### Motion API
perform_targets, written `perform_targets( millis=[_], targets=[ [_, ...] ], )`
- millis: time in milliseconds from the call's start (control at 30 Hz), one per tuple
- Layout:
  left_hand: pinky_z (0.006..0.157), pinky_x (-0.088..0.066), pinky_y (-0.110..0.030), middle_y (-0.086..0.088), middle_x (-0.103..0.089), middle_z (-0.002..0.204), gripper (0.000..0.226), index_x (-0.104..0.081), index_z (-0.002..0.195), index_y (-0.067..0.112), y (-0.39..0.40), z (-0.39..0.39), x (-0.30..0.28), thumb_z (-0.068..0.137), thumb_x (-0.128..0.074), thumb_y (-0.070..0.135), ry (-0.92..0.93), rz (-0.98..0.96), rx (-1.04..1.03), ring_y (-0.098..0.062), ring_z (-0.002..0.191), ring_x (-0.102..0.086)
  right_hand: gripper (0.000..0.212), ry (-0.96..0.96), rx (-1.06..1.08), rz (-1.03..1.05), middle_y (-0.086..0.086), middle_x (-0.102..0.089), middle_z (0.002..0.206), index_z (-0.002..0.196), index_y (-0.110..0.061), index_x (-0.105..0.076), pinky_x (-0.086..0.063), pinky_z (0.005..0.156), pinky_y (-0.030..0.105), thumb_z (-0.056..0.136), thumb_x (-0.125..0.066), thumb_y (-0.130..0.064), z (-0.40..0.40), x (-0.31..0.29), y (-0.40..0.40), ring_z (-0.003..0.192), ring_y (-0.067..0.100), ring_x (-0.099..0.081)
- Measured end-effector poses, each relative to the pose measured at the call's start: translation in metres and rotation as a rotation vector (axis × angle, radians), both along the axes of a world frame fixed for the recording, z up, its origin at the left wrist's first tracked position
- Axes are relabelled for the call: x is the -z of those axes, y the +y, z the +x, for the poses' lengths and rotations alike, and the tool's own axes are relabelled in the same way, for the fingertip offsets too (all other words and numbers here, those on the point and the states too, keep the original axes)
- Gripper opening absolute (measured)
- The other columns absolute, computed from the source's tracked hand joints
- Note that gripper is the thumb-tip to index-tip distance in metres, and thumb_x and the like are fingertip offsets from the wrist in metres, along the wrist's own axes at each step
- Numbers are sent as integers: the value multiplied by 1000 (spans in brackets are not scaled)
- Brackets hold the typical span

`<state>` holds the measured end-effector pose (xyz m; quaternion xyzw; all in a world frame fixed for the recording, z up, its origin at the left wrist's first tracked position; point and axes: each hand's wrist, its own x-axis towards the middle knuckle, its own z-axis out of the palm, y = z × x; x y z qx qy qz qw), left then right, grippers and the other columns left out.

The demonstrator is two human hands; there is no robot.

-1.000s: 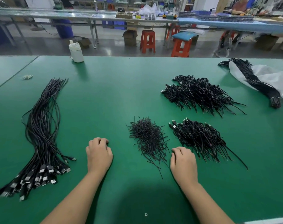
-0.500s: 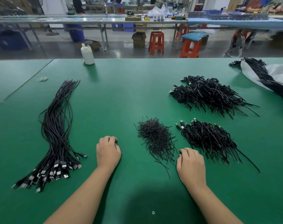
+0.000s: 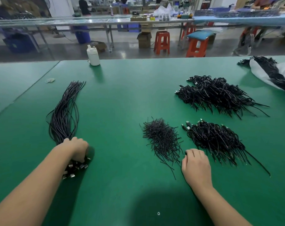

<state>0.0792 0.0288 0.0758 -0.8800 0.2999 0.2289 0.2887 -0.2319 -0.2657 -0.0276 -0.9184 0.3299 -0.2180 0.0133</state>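
Your left hand [image 3: 77, 148] has moved off its resting spot and now curls round the cables [image 3: 63, 115] just above their plugs, on the table's [image 3: 122, 95] left side. Your right hand [image 3: 195, 165] stays put, loosely curled and empty, beside the short wires [image 3: 161, 137]. The bundle looks ready to lift.

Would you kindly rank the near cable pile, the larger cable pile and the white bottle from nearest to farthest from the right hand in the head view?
1. Near cable pile, just ahead of the right hand.
2. Larger cable pile, farther back, right.
3. White bottle, far edge, left.
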Motion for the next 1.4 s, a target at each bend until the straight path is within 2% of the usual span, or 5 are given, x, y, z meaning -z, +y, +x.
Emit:
perform_targets(
  millis=[367, 567, 767, 1067, 1400],
  targets=[
    [62, -42, -25, 11, -65, 84, 12, -65, 94, 32, -42, -33, 7, 94, -58, 42, -140, -721, -15, -14, 76, -57, 19, -6, 4, 2, 4, -68, 93, 99, -7, -70, -54, 78, 36, 81, -69, -12, 0, -3, 2, 87, 21, -61],
    [61, -46, -21, 12, -66, 68, 11, -64, 78, 26, -94, -88, -9, 87, -70, 28, 280, -1122, -124, -7, 63, -58, 18, -20, -8, 18, 5, -68, 96, 99, -6, -70, -53, 80, 36, 82, -70, -11, -1, -3, 2, 91, 22, -61],
    [72, -61, -31, -19, -72, 81, 4, -65, 89, 7, -130, -147, -33, 92, -67, 6, 1143, -1383, -372, -31, 83, -74, 17, -166, -94, 130, 8, -65, 112, 103, -4, -72, -50, 96, 41, 89, -65, -9, -5, -19, 6, 110, 23, -56],
    [67, -47, -15, 6, -71, 78, 6, -71, 82, 21, -148, -154, -40, 87, -73, 18, 971, -1774, -435, -7, 77, -64, 35, -530, -337, 1286, 1, -76, 94, 101, -14, -72, -48, 95, 30, 104, -41, -29, 17, -115, 48, 99, 16, -68],
    [93, -53, -31, -22, -64, 95, 43, -59, 133, 23, -135, -161, -32, 101, -39, 43, 1262, -1429, -233, -24, 87, -66, 29, -516, -475, 1277, 2, -43, 60, 84, -5, -55, -49, 64, 32, 106, -38, -12, 27, -118, 64, 60, 19, -45]
  ],
)
